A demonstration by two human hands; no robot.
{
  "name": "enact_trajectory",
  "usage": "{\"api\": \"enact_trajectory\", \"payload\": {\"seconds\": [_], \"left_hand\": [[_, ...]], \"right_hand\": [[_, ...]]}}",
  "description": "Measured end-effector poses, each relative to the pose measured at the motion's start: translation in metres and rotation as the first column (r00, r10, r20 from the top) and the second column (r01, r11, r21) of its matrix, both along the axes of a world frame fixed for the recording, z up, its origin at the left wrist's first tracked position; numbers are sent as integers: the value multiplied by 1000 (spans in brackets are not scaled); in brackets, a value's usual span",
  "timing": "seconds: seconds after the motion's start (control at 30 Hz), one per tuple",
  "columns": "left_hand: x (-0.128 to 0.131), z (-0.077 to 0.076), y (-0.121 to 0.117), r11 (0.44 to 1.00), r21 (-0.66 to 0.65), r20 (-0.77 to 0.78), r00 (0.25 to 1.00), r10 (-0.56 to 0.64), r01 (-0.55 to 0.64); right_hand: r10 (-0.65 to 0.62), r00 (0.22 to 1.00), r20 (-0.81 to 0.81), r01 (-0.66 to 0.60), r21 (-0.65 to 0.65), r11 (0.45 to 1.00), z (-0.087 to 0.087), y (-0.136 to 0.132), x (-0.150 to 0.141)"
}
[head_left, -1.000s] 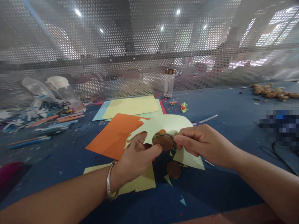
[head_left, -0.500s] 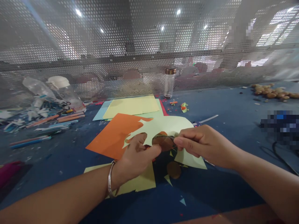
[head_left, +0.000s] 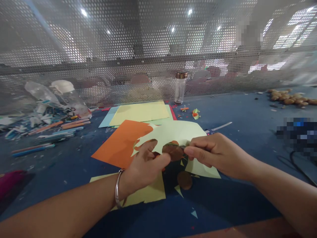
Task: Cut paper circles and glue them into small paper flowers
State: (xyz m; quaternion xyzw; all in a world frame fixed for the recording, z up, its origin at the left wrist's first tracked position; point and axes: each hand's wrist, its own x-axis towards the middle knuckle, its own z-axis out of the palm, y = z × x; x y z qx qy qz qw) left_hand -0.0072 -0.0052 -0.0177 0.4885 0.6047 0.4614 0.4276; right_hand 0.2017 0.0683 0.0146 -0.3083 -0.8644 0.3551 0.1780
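Observation:
My left hand (head_left: 146, 165), wearing a silver bangle, has its thumb and fingers closed on a flat brown disc (head_left: 174, 153). At the disc's right edge, my right hand (head_left: 210, 152) pinches a small dark thing, mostly hidden by the fingertips. Both hands are over a pale green sheet (head_left: 183, 130) with curved cut-outs, which overlaps an orange sheet (head_left: 114, 145). Below the hands, a second brown disc (head_left: 184, 180) lies on the blue table (head_left: 223, 205) among small paper scraps. Under my left wrist is a yellow-green sheet (head_left: 153, 190).
Behind are stacked coloured sheets (head_left: 141, 112) and a clear bottle (head_left: 180, 89). At left stand a white-capped bottle (head_left: 70, 97) and coloured sticks (head_left: 76, 123) beside a heap of scraps. Peanuts (head_left: 287, 97) lie far right. A perforated metal panel (head_left: 153, 46) closes off the back.
Both hands keep nearly the same pose. The brown disc between them has tilted very slightly, and the whole view has shifted a little.

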Motion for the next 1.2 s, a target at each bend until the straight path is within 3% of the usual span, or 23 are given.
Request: {"api": "enact_trajectory", "payload": {"seconds": [0.3, 0.6, 0.83, 1.0, 1.2], "left_hand": [[0, 3, -2, 998, -57, 52, 999, -9, 12], [-3, 0, 1, 995, -90, -65, 997, -49, 43], [-1, 1, 0, 995, -90, -48, 998, 39, -43], [3, 8, 4, 994, 62, 85, 992, -90, 85], [-2, 7, 5, 986, -21, 88, 982, -164, 167]], "right_hand": [[0, 999, -33, -2, -58, 998, 0, -1, -1], [10, 1000, 0, -10, -35, 999, -1, 0, -2], [-2, 1000, 11, 3, -36, 999, -1, -2, -4], [2, 1000, 13, -2, -12, 1000, -2, -1, -3], [0, 1000, 28, 1, -35, 999, -4, 0, -3]]}}
